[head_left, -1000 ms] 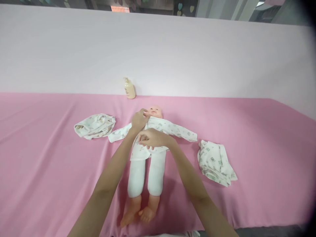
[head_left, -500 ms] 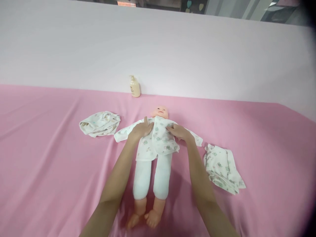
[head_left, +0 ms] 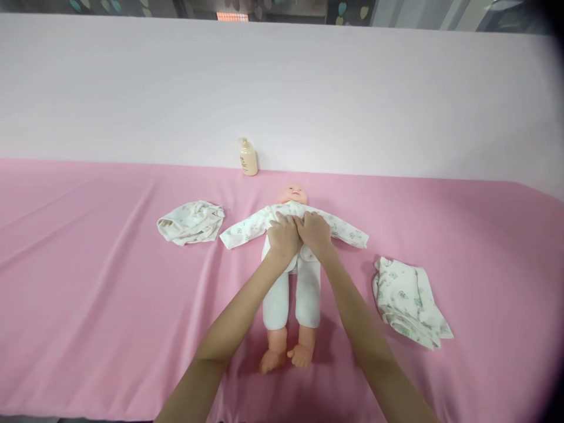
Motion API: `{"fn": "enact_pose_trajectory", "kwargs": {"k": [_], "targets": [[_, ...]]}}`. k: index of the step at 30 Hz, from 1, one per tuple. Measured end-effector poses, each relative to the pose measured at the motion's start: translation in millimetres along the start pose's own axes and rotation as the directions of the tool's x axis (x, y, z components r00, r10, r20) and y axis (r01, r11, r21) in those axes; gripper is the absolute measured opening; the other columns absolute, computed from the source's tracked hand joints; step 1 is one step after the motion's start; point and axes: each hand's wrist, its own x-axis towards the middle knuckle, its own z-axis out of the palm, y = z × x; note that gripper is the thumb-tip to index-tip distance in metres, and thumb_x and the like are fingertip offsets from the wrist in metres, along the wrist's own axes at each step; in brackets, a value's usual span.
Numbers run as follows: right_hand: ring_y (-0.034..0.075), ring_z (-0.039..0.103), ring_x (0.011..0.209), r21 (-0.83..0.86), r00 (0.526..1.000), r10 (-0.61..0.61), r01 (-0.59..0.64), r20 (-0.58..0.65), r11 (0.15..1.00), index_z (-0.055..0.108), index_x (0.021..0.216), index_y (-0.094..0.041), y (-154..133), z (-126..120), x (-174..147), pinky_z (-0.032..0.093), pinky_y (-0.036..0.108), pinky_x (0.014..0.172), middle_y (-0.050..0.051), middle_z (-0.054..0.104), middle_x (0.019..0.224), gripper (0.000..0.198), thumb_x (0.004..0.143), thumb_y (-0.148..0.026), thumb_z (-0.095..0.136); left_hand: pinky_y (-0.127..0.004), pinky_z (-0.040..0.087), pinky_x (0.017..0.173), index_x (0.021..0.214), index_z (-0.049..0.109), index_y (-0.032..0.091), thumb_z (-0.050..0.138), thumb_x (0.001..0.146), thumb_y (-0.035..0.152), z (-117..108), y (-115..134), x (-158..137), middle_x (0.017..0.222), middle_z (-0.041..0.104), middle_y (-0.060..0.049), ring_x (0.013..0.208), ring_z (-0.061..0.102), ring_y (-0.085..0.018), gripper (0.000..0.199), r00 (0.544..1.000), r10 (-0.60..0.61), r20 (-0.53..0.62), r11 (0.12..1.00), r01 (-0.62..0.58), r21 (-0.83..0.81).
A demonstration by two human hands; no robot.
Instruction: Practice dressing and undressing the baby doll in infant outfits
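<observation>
A baby doll [head_left: 296,193] lies on its back with its arms spread out, in white leggings [head_left: 308,294] and a white printed baby shirt [head_left: 346,230]. My left hand [head_left: 284,237] and my right hand [head_left: 314,232] are side by side at the middle of its chest, nearly touching. The fingers of both curl into the shirt front, gripping its cloth; the fingertips are partly hidden. Below my hands the shirt's lower edge is bunched up, and the top of the leggings shows.
A pink sheet [head_left: 110,305] covers the surface. Crumpled white printed clothing [head_left: 191,222] lies to the left, and folded printed clothing [head_left: 409,299] to the right. A cream pump bottle [head_left: 249,160] stands at the back against the white wall [head_left: 352,100].
My hands have come together from the two sides of the shirt to its middle. The shirt front is drawn up, so its hem hangs higher. The view has shifted slightly.
</observation>
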Motion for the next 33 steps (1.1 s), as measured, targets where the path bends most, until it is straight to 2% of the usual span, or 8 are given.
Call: {"fn": "enact_pose_trajectory", "kwargs": {"k": [7, 11, 17, 20, 24, 26, 29, 33], "targets": [[0.018, 0.056, 0.084, 0.12, 1.0, -0.023, 0.023, 0.002, 0.992, 0.061, 0.085, -0.017, 10, 4, 10, 0.038, 0.026, 0.07, 0.007, 0.063, 0.087, 0.033, 0.093, -0.03, 0.032, -0.037, 0.045, 0.072, 0.099, 0.058, 0.014, 0.031, 0.091, 0.027, -3, -7, 11, 0.105, 0.057, -0.016, 0.102, 0.052, -0.031, 0.031, 0.991, 0.059, -0.12, 0.995, -0.068, -0.073], [0.014, 0.056, 0.073, 0.262, 0.999, 0.03, -0.039, 0.038, 0.964, 0.061, 0.082, -0.018, 34, -7, 19, 0.037, 0.022, 0.063, 0.003, 0.063, 0.078, 0.041, 0.093, -0.033, 0.025, -0.033, 0.045, 0.074, 0.089, 0.061, 0.018, 0.037, 0.088, 0.03, -15, -50, 29, 0.095, 0.066, -0.01, 0.089, 0.06, -0.024, 0.027, 0.993, 0.106, 0.043, 0.948, -0.088, -0.305], [0.024, 0.059, 0.086, 0.125, 0.952, 0.287, -0.299, 0.105, 0.946, 0.063, 0.09, -0.01, 100, -35, 11, 0.039, 0.03, 0.069, 0.017, 0.065, 0.093, 0.03, 0.085, -0.028, 0.04, -0.04, 0.044, 0.08, 0.096, 0.064, 0.016, 0.04, 0.083, 0.033, -34, -144, 36, 0.105, 0.067, -0.015, 0.1, 0.059, -0.032, 0.032, 0.942, -0.325, 0.078, 0.922, 0.334, -0.195], [0.027, 0.059, 0.097, 0.098, 0.914, 0.37, -0.389, 0.168, 0.916, 0.06, 0.106, -0.015, 121, -73, -20, 0.042, 0.034, 0.075, 0.016, 0.064, 0.107, 0.033, 0.082, -0.033, 0.048, -0.039, 0.044, 0.082, 0.102, 0.063, 0.02, 0.043, 0.082, 0.039, -47, -160, 26, 0.111, 0.066, -0.011, 0.103, 0.059, -0.031, 0.034, 0.921, -0.376, 0.099, 0.886, 0.389, -0.251], [0.022, 0.06, 0.099, 0.32, 0.851, 0.395, -0.289, -0.345, 0.902, 0.052, 0.118, -0.03, 124, -138, -75, 0.046, 0.036, 0.081, 0.009, 0.064, 0.113, 0.039, 0.088, -0.049, 0.039, -0.033, 0.045, 0.077, 0.107, 0.061, 0.026, 0.042, 0.083, 0.042, -68, -141, 11, 0.11, 0.067, -0.003, 0.097, 0.061, -0.024, 0.034, 0.96, -0.265, 0.087, 0.892, 0.278, -0.357], [0.025, 0.061, 0.099, 0.266, 0.861, 0.341, -0.252, -0.377, 0.93, 0.05, 0.121, -0.033, 129, -155, -96, 0.048, 0.039, 0.08, 0.01, 0.065, 0.11, 0.042, 0.088, -0.055, 0.037, -0.029, 0.044, 0.073, 0.11, 0.06, 0.027, 0.042, 0.084, 0.045, -76, -125, 5, 0.107, 0.068, -0.002, 0.095, 0.062, -0.023, 0.036, 0.981, -0.141, 0.131, 0.917, 0.179, -0.357], [0.033, 0.063, 0.09, -0.003, 0.948, 0.29, -0.293, -0.129, 0.956, 0.051, 0.122, -0.033, 155, -142, -125, 0.045, 0.05, 0.078, 0.015, 0.067, 0.104, 0.049, 0.081, -0.06, 0.045, -0.027, 0.043, 0.07, 0.117, 0.058, 0.028, 0.042, 0.084, 0.053, -86, -103, -5, 0.108, 0.068, -0.004, 0.094, 0.062, -0.024, 0.044, 0.97, 0.031, 0.242, 0.941, 0.054, -0.335], [0.033, 0.06, 0.103, -0.043, 0.963, 0.252, -0.248, 0.099, 0.968, 0.053, 0.118, -0.04, 208, -62, -183, 0.047, 0.046, 0.076, 0.017, 0.062, 0.114, 0.052, 0.07, -0.059, 0.057, -0.026, 0.042, 0.069, 0.124, 0.053, 0.03, 0.04, 0.086, 0.054, -97, -89, -22, 0.108, 0.067, -0.003, 0.093, 0.063, -0.023, 0.047, 0.948, 0.164, 0.274, 0.926, -0.052, -0.374]]}}
